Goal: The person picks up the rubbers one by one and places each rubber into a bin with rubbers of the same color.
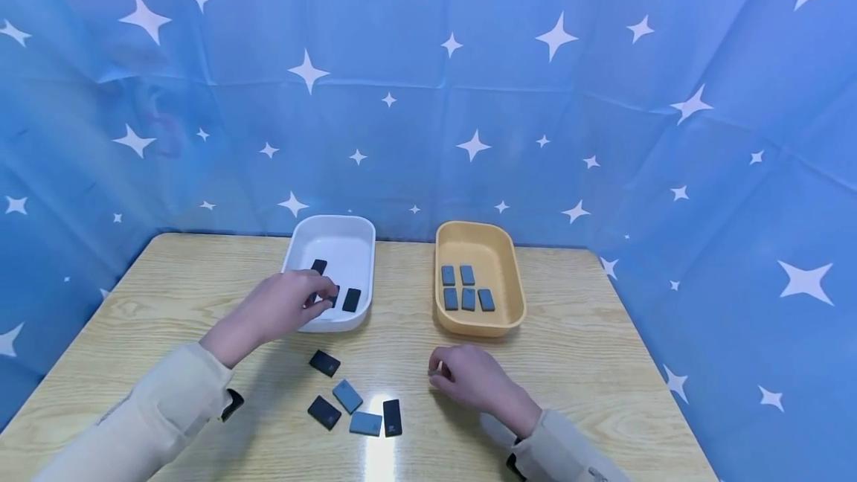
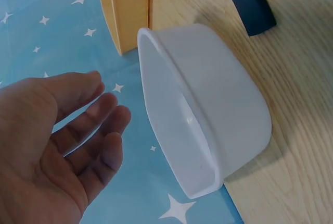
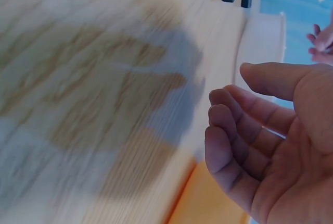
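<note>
Over the near left part of a white bin (image 1: 335, 324) hangs my left hand (image 1: 288, 307). In the left wrist view its fingers are loosely bent, with nothing between them. Inside that bin lie small flat black blocks (image 1: 351, 300), some partly hidden by the hand. My right hand (image 1: 472, 378) hovers low over the table in front of a yellow-orange bin (image 1: 480, 329). Its fingers curl loosely and hold nothing in the right wrist view. Several blue-grey blocks (image 1: 469, 299) lie in two rows in the yellow-orange bin.
Between the hands on the wooden table (image 1: 576, 333) lie three black blocks (image 1: 392, 418) and two blue-grey blocks (image 1: 365, 423), some close together. A blue curtain with white stars (image 1: 415, 117) hangs behind the bins at the table's far edge.
</note>
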Tool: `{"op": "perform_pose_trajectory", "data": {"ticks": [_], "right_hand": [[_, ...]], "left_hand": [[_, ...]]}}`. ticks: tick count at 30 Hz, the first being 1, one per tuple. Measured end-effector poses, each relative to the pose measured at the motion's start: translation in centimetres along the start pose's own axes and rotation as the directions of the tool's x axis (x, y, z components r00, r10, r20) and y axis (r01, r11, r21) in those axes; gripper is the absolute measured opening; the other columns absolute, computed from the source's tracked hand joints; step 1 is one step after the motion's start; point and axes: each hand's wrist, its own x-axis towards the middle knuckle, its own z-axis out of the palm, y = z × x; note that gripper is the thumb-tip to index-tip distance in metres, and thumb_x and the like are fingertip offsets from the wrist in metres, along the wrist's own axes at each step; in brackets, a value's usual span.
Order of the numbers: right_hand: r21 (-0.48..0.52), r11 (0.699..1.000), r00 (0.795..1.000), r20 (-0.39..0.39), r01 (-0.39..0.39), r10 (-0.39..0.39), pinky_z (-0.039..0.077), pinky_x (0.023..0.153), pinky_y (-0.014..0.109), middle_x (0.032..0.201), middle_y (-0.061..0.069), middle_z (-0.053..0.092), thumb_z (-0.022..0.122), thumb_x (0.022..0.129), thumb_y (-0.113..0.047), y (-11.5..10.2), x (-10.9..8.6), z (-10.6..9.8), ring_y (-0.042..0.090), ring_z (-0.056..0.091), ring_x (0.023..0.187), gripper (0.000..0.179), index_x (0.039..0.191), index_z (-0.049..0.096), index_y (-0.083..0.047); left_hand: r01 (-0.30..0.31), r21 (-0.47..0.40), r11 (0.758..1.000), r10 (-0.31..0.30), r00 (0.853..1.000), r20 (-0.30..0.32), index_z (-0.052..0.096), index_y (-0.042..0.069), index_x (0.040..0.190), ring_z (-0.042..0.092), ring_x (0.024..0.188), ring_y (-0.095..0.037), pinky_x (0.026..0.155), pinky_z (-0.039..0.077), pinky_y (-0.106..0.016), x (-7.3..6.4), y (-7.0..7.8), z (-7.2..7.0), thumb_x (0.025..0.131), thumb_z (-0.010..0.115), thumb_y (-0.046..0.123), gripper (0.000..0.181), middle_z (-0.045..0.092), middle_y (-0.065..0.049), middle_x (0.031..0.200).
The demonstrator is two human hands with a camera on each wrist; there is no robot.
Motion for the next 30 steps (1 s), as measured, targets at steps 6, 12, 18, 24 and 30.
{"op": "perform_pose_trajectory", "data": {"ticks": [6,12,18,24,30], "right_hand": [[-0.014,1.000,1.000,0.008,0.012,-0.012,0.042,0.060,0.021,0.072,-0.011,0.061,0.066,0.090,-0.025,-0.8,0.4,0.1,0.000,0.049,0.062,0.011,0.095,0.070,-0.016],[-0.017,1.000,1.000,0.018,0.023,-0.022,0.041,0.059,0.021,0.071,-0.012,0.060,0.067,0.090,-0.027,-1.7,0.7,-0.1,0.000,0.048,0.062,0.012,0.096,0.070,-0.017],[-0.045,0.997,0.997,0.035,0.065,-0.064,0.041,0.059,0.020,0.070,-0.012,0.060,0.068,0.090,-0.027,-2.8,1.2,-0.1,-0.001,0.047,0.060,0.012,0.097,0.070,-0.018],[-0.063,0.993,0.995,0.046,0.096,-0.093,0.040,0.059,0.019,0.072,-0.013,0.059,0.067,0.091,-0.029,-4.1,1.8,0.4,-0.001,0.047,0.062,0.011,0.097,0.069,-0.020],[-0.086,0.989,0.992,0.049,0.119,-0.115,0.041,0.061,0.019,0.076,-0.013,0.059,0.067,0.091,-0.031,-5.5,2.5,0.9,-0.001,0.047,0.064,0.013,0.100,0.069,-0.021]], "left_hand": [[-0.019,-0.021,1.000,0.019,1.000,0.000,0.073,0.021,0.099,0.059,0.076,-0.005,0.066,0.049,-0.027,-1.6,0.3,0.1,0.088,0.071,0.022,0.011,0.071,0.007,0.093],[-0.059,-0.019,0.998,0.059,0.998,0.009,0.073,0.021,0.098,0.057,0.074,-0.002,0.064,0.047,-0.025,-3.0,0.2,0.4,0.088,0.071,0.019,0.010,0.068,0.011,0.086],[-0.109,-0.033,0.993,0.110,0.994,0.026,0.072,0.022,0.093,0.056,0.073,0.003,0.064,0.048,-0.022,-3.8,-0.2,1.2,0.088,0.071,0.019,0.006,0.065,0.016,0.083],[-0.087,-0.068,0.994,0.092,0.994,0.064,0.073,0.024,0.091,0.055,0.073,0.004,0.064,0.048,-0.021,-4.3,-0.7,1.9,0.088,0.071,0.019,0.006,0.065,0.017,0.083],[-0.035,-0.102,0.994,0.048,0.990,0.132,0.072,0.023,0.088,0.053,0.070,0.004,0.061,0.045,-0.021,-4.7,-1.2,2.5,0.089,0.070,0.020,0.004,0.064,0.018,0.079]]}}
